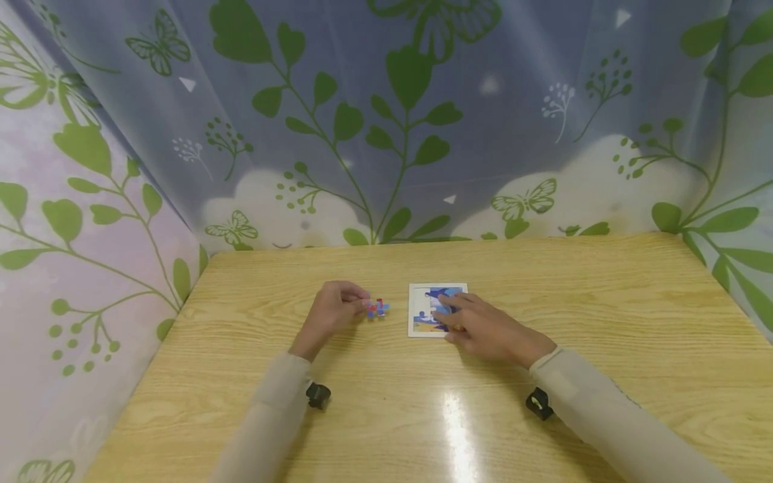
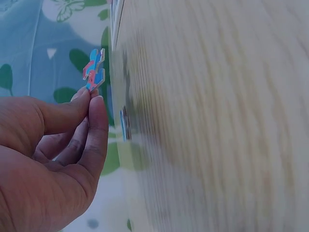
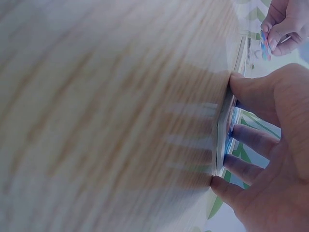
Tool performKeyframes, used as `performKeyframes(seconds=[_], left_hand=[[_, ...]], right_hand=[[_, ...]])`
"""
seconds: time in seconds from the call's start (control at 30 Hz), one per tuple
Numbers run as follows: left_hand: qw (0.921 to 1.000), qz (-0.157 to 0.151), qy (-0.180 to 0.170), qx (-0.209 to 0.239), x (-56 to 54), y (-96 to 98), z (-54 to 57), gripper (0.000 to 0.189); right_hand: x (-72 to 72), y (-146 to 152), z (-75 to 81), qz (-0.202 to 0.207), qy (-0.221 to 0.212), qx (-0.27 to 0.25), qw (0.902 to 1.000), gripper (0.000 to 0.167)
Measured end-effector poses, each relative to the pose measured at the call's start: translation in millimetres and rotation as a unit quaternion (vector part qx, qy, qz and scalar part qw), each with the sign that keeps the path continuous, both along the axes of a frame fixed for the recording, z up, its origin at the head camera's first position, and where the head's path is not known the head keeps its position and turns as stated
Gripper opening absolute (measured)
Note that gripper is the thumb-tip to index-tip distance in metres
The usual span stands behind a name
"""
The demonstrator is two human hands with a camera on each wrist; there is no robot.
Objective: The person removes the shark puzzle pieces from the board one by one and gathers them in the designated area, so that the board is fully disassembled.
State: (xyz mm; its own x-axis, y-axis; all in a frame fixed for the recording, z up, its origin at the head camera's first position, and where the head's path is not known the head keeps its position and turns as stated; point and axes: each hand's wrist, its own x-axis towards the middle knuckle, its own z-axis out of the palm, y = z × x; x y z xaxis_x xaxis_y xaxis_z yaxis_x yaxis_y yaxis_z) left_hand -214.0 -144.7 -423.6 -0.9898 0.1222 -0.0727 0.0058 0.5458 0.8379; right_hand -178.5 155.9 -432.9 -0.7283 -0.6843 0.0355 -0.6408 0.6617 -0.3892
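My left hand (image 1: 338, 310) pinches a red and blue jigsaw piece (image 1: 378, 308) between thumb and fingertips, left of the puzzle board. In the left wrist view the piece (image 2: 95, 67) stands up from the fingertips, held above the table. A second small flat piece (image 2: 124, 123) lies on the tabletop beyond that hand. The white-framed puzzle board (image 1: 412, 310) holds several blue and orange pieces, with a bare white patch at its left. My right hand (image 1: 483, 327) rests on the board's right side, fingers spread. In the right wrist view, its thumb and little finger touch the board's edges (image 3: 219, 140).
The light wood table (image 1: 241, 416) reaches back to a leaf-and-butterfly patterned curtain (image 1: 374, 134). Another patterned cloth (image 1: 78, 268) hangs along the left. Each wrist wears a small black camera mount, the left one (image 1: 317, 396) near the sleeve cuff.
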Motion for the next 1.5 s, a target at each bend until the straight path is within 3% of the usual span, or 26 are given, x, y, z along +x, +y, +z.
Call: performKeyframes(seconds=[0.13,0.33,0.6,1.2,1.5], left_hand=[[0.9999,-0.002,-0.003,0.014,1.2,-9.2,0.0,0.005],[0.9996,-0.010,0.013,-0.023,2.8,-22.8,1.9,0.005],[0.9979,-0.025,0.006,-0.060,5.1,-33.7,5.9,0.008],[0.9956,-0.008,0.004,-0.093,1.4,-27.3,-1.3,0.007],[0.9962,0.001,-0.003,-0.087,0.2,-24.9,0.2,0.008]], right_hand=[[-0.4,0,-0.5,0.000,0.000,0.001,1.0000,0.043],[-0.6,1,-1.4,-0.003,0.002,0.002,1.0000,0.043],[-0.7,1,-2.2,-0.001,0.004,-0.006,1.0000,0.043],[-1.4,1,-3.2,0.004,0.005,-0.010,0.9999,0.042],[-1.4,2,-2.8,0.005,0.002,-0.012,0.9999,0.042]])
